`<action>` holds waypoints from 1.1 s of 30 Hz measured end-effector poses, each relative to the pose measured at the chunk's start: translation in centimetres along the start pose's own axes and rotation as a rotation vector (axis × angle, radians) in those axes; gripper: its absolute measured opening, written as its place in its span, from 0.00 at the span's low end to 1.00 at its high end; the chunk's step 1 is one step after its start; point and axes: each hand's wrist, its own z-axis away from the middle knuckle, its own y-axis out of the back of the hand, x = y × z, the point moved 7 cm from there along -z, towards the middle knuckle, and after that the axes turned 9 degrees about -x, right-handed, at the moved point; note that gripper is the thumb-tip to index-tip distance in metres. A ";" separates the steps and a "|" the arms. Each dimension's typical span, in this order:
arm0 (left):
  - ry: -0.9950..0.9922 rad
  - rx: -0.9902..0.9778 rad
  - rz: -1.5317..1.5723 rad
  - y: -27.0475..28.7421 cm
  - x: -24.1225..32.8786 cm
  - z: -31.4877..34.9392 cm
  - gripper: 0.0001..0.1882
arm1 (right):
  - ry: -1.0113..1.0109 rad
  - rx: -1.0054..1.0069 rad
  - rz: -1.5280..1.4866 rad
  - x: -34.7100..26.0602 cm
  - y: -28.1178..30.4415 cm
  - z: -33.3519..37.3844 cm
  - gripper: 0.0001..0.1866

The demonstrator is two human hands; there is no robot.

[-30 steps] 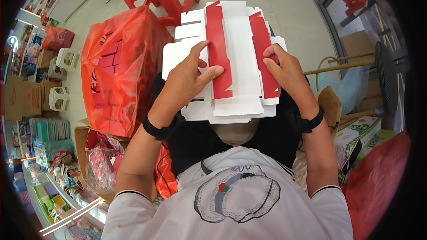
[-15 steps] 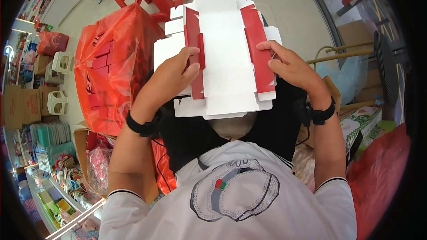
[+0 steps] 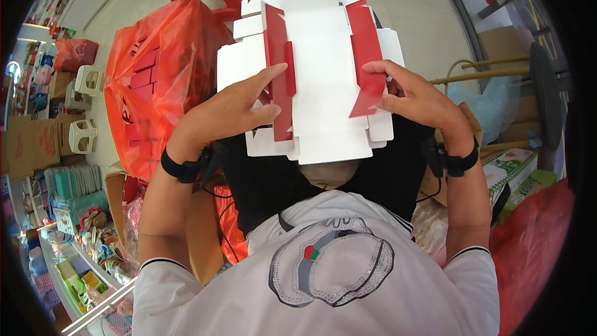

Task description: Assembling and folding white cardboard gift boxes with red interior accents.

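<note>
cardboard (image 3: pixel 323 56) lies white side up at your 12 o'clock, over other white sheets (image 3: pixel 238 67), with its red left flap (image 3: pixel 275 37) and red right flap (image 3: pixel 365 40) turned up along the sides. your left hand (image 3: pixel 233 110), toward 11 o'clock, is half open, forefinger and thumb spread apart along the left flap, touching it with no firm grip showing. your right hand (image 3: pixel 418 98), toward 1 o'clock, is more curled, forefinger and thumb at the right flap; whether it pinches, you cannot tell from this view. the step in hand looks like creasing the two long sides. the right flap's near end bends inward, so the next move seems to call for turning in the left one to match, with even pressure from both hands.
</note>
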 end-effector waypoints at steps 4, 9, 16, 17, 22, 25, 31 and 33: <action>-0.076 0.068 -0.190 -0.2 0.6 -0.4 0.43 | 0.131 0.071 -0.096 -0.2 -0.7 -0.9 0.16; -0.006 -0.013 -0.122 -0.4 0.7 0.1 0.41 | 0.109 0.133 0.024 -0.9 -0.4 -1.2 0.11; -0.080 0.038 -0.256 -0.9 1.0 0.0 0.41 | 0.193 0.209 0.126 -1.3 -1.0 -1.6 0.14; -0.076 0.038 -0.254 -1.1 0.9 0.1 0.41 | 0.193 0.205 0.124 -1.3 -1.0 -1.5 0.14; -0.074 0.064 -0.249 -1.1 1.0 0.3 0.33 | 0.128 0.227 0.168 -1.2 -1.0 -1.5 0.14; -0.083 0.106 -0.215 -0.8 0.4 -0.1 0.28 | 0.142 0.237 0.194 -1.3 -1.1 -1.6 0.14; -0.087 0.291 -0.351 -1.8 1.7 -0.2 0.11 | 0.145 0.251 0.264 -1.6 -1.6 -1.8 0.14; -0.117 0.383 -0.345 -1.8 2.1 -0.3 0.09 | 0.124 0.253 0.283 -2.2 -2.0 -1.7 0.14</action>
